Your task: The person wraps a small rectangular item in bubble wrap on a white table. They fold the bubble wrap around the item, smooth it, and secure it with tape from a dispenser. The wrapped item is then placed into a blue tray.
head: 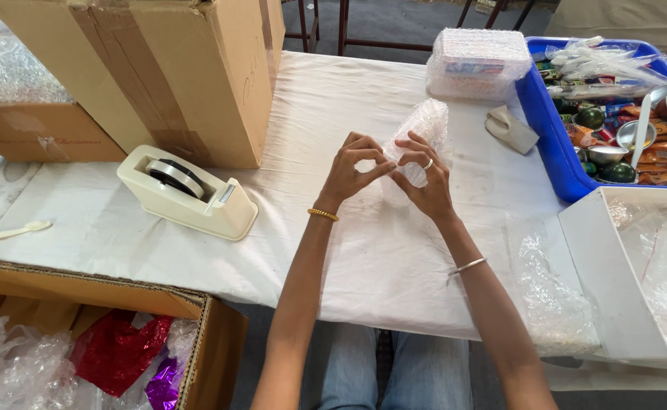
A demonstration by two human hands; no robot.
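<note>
Head view: both my hands meet over the white-clothed table (pixel 364 250). Right hand (pixel 427 182) is closed around a bubble-wrapped bundle (pixel 423 129), held upright just above the cloth; left hand (pixel 351 171) pinches at its wrap edge. Step in hand, I judge: sealing the wrap. Tape dispenser (pixel 189 191) sits well to my left, so next needs a reach there.

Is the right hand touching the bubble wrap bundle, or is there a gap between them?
Touching. In the head view, the right hand has its fingers curled around the bubble wrap bundle, with no gap visible between them.
</note>
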